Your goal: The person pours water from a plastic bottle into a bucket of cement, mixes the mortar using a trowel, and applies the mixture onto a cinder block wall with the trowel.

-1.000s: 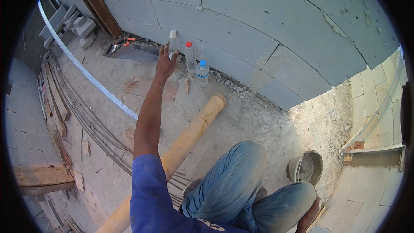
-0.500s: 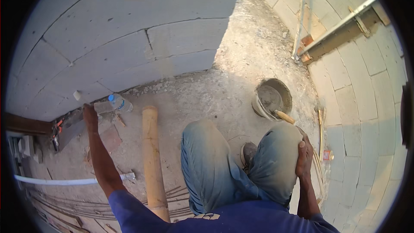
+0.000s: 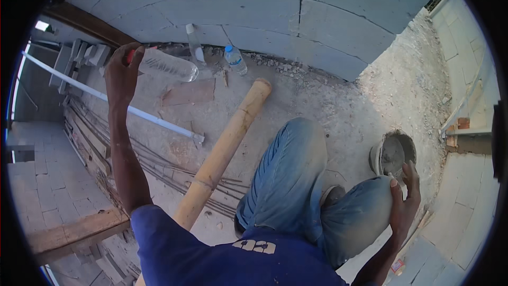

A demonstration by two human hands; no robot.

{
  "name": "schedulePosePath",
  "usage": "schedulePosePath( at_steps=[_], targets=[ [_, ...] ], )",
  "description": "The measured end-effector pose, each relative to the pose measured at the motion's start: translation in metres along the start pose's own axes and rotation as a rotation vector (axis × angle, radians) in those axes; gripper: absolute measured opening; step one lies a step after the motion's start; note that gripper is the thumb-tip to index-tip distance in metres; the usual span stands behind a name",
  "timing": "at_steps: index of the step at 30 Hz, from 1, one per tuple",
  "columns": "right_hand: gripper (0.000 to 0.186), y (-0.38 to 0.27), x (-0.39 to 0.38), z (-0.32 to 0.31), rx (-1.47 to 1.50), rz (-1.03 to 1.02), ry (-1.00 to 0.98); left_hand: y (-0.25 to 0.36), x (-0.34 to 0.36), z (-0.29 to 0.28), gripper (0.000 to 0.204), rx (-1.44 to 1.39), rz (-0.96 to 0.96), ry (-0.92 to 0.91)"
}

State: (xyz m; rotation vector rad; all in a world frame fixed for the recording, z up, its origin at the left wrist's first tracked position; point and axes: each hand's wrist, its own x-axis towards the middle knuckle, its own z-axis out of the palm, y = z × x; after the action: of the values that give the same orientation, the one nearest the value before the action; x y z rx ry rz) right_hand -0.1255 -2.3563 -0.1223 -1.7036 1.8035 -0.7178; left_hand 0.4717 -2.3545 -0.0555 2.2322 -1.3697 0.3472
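Observation:
My left hand (image 3: 123, 69) is closed round the red-capped top of a clear plastic bottle (image 3: 166, 66), which lies tilted nearly sideways in the air. Behind it, by the wall, stand a tall clear bottle with a white cap (image 3: 193, 42) and a small blue-capped water bottle (image 3: 235, 61). My right hand (image 3: 405, 198) rests at my right knee (image 3: 360, 212) with thumb and fingers apart. Just beyond that knee is a bucket of grey cement (image 3: 392, 152), partly hidden by knee and fingers.
A thick bamboo pole (image 3: 227, 151) runs diagonally left of my legs. A long pale pipe (image 3: 121, 103), steel rods (image 3: 159, 164), planks (image 3: 90, 140) and stacked blocks (image 3: 79, 66) lie to the left. Block walls (image 3: 243, 10) stand ahead and at right (image 3: 460, 201).
My left hand has taken hold of the red-capped bottle and moved it leftward, tipping it over. My right fingers are more spread at the knee. The view has turned between frames.

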Motion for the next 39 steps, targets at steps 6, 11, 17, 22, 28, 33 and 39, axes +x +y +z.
schedulePosePath(
  at_steps=[6, 11, 17, 22, 28, 33, 39],
  targets=[
    [0.067, -0.028, 0.045, 0.013, -0.049, -0.42, -0.535, 0.105, -0.082, -0.067, 0.029, 0.014, -0.148, -0.079],
    [0.084, -0.024, 0.062, 0.03, 0.138, -0.835, -0.706, 0.173, -0.122, -0.077, 0.026, 0.022, 0.323, -0.035],
    [0.105, -0.015, 0.028, -0.009, 0.446, -0.952, -0.304, 0.343, -0.114, -0.051, 0.013, -0.688, 1.097, -0.098],
    [0.08, 0.071, -0.021, -0.076, 0.563, -0.585, 0.33, 0.491, -0.127, -0.019, 0.076, -0.701, 1.389, -0.205],
    [0.043, 0.262, -0.143, -0.057, 1.035, 0.336, 1.132, 0.543, -0.16, 0.026, 0.057, -0.945, 1.327, -0.341],
    [0.048, 0.44, -0.296, -0.048, 1.238, 0.886, 1.645, 0.515, -0.156, 0.119, 0.051, -0.795, 0.986, -0.75],
    [0.06, 0.573, -0.38, -0.158, 1.056, 0.755, 1.811, 0.422, -0.095, 0.188, 0.05, -0.626, 0.733, -0.772]
  ],
)
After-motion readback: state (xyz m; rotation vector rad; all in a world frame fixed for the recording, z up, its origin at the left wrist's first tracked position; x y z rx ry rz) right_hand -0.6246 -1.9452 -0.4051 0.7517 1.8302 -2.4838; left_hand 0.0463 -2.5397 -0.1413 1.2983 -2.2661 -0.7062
